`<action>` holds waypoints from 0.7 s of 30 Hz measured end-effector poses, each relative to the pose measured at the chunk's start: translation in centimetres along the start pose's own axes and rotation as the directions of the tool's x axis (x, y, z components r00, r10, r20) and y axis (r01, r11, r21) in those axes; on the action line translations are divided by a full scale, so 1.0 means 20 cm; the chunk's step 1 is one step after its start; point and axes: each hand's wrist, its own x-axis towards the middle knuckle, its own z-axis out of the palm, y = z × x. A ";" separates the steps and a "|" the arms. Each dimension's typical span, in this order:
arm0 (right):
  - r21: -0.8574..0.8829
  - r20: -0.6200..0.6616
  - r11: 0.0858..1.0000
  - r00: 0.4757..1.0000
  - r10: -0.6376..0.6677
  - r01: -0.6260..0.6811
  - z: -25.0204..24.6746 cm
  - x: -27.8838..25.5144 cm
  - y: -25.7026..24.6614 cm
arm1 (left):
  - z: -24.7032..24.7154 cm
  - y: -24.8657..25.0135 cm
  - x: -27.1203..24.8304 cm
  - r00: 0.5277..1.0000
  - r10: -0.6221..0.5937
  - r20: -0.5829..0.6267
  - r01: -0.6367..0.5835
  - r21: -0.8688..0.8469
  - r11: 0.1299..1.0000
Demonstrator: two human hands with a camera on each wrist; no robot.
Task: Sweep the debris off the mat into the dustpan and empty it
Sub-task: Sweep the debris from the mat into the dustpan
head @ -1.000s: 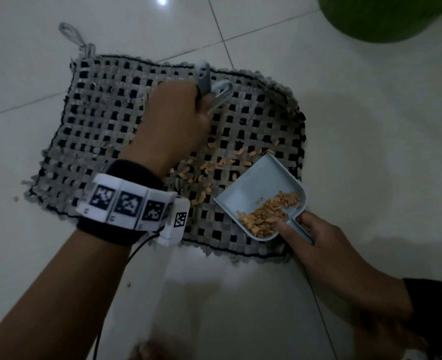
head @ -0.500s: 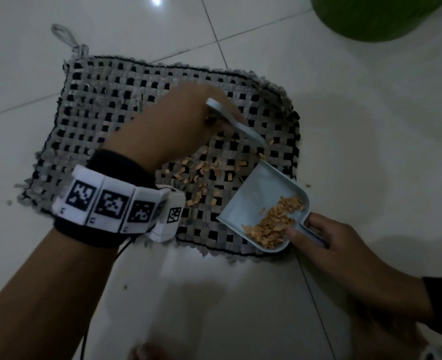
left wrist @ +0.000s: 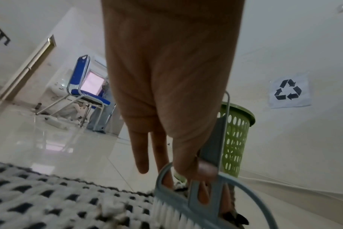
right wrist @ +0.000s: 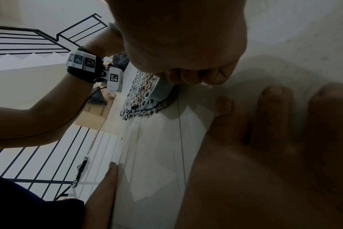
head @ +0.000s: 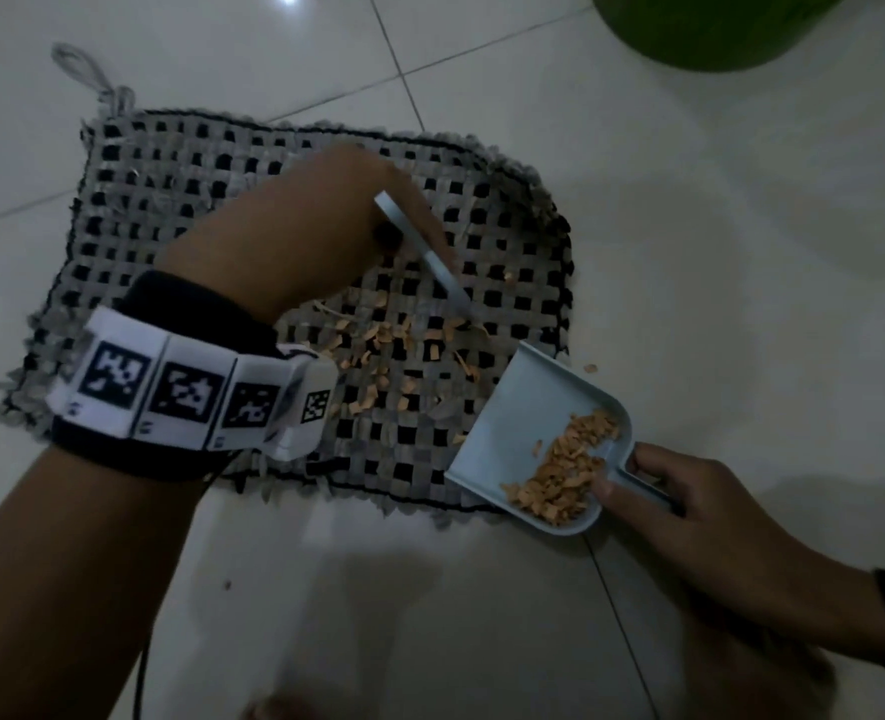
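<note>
debris on the mat, some in the dustpan

head: debris [head: 378,350] scattered mid-mat [head: 180,200]; right hand [head: 690,511] clamped on dustpan [head: 528,407] handle at near-right edge.
left wrist: left hand [left wrist: 166,93] gripping brush [left wrist: 188,199] — bristles on mat.
right wrist: fingers curled round handle.

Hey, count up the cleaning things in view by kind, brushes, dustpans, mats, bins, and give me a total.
Brushes: 1, the brush gripped by the left hand
Dustpans: 1, the dustpan held by the right hand
Mats: 1, the woven mat
Bins: 1, the green basket
Total: 4
</note>
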 end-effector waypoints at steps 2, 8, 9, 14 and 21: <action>0.010 0.003 1.000 1.000 0.001 -0.001 0.00 0.00 0.00 | -0.01 0.06 0.00 0.983 0.122 -0.139 -0.129 -0.047 0.990; 0.013 -0.017 1.000 1.000 -0.009 0.009 -0.01 0.01 0.00 | 0.04 0.10 0.10 0.986 0.139 -0.089 -0.141 -0.023 0.990; 0.018 -0.027 1.000 1.000 -0.011 0.011 -0.01 0.02 0.00 | 0.02 0.08 0.09 0.992 0.108 -0.058 -0.108 0.009 0.994; 0.042 -0.047 0.999 0.999 -0.013 0.014 0.00 0.02 0.00 | -0.06 0.04 0.04 0.990 0.078 -0.121 -0.070 0.068 0.995; 0.031 -0.051 0.999 0.999 -0.010 0.012 0.00 0.02 -0.02 | -0.01 0.14 0.14 0.996 0.063 -0.062 -0.057 0.099 0.993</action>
